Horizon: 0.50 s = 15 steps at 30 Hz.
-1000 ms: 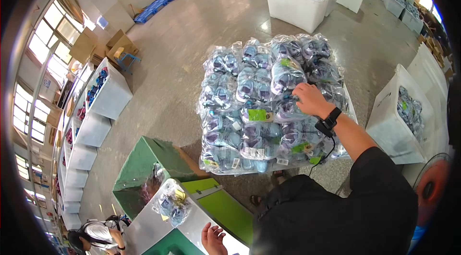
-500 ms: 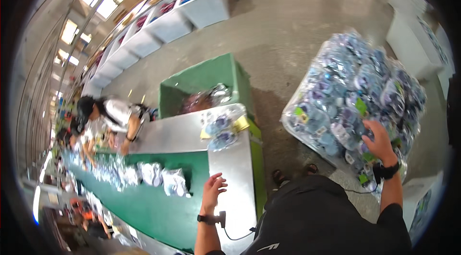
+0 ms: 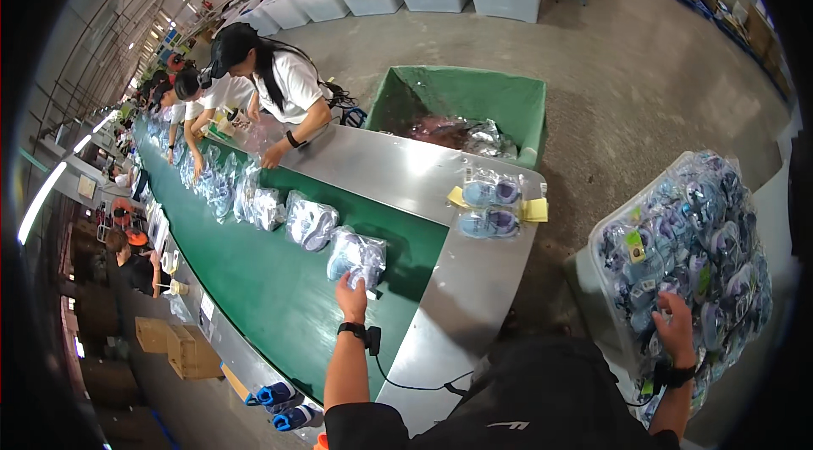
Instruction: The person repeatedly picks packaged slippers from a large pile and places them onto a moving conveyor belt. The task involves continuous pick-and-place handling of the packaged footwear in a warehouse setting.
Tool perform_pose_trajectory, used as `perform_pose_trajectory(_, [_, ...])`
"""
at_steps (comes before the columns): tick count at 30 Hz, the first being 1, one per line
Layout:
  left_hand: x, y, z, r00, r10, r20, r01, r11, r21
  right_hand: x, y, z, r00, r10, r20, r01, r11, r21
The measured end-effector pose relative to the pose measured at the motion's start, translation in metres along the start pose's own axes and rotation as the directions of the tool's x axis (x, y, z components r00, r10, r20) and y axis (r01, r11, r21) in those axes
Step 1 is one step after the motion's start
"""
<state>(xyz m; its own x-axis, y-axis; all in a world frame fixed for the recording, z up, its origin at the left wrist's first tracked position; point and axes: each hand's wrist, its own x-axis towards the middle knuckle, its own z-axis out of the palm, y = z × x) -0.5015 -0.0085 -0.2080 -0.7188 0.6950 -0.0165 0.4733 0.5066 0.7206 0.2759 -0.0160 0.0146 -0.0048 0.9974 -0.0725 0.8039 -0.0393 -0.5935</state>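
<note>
A clear bag with a pair of light blue and purple shoes (image 3: 357, 255) lies on the green conveyor belt (image 3: 288, 306). My left hand (image 3: 351, 299) reaches over the belt, its fingers closed at the near edge of this bag. To the right, my right hand (image 3: 674, 330) is above a white bin (image 3: 591, 302) heaped with bagged shoes (image 3: 707, 251); its fingers are apart and I see nothing held in them. More bagged pairs (image 3: 310, 221) lie in a line farther up the belt.
An unbagged pair of shoes (image 3: 491, 209) on yellow paper rests on the metal table edge (image 3: 398, 160). Behind stands a green bin (image 3: 461, 94) with plastic bags inside. A co-worker (image 3: 284, 86) handles bags across the belt; blue shoes (image 3: 288, 408) sit at lower left.
My view has swung left. My left hand, spread above the metal edge before, has moved out to the nearest bagged pair. My right hand has risen off the heap with its fingers opened.
</note>
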Motion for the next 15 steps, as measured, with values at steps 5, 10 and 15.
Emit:
perform_pose_trajectory(5, [0.026, -0.03, 0.01, 0.998, 0.056, 0.011, -0.057, 0.991, 0.124, -0.003, -0.016, 0.031, 0.999, 0.033, 0.025, -0.032, 0.999, -0.026])
perform_pose_trajectory(10, [0.024, -0.05, 0.029, 0.983, 0.057, 0.174, -0.078, 0.99, 0.116, -0.005, -0.021, 0.05, 0.988, 0.111, 0.111, -0.103, 0.992, -0.076])
perform_pose_trajectory(15, [-0.052, -0.031, 0.058, 0.974, 0.198, 0.114, -0.212, 0.968, 0.133, 0.009, -0.016, 0.064, 0.982, 0.039, 0.187, -0.028, 0.998, -0.061])
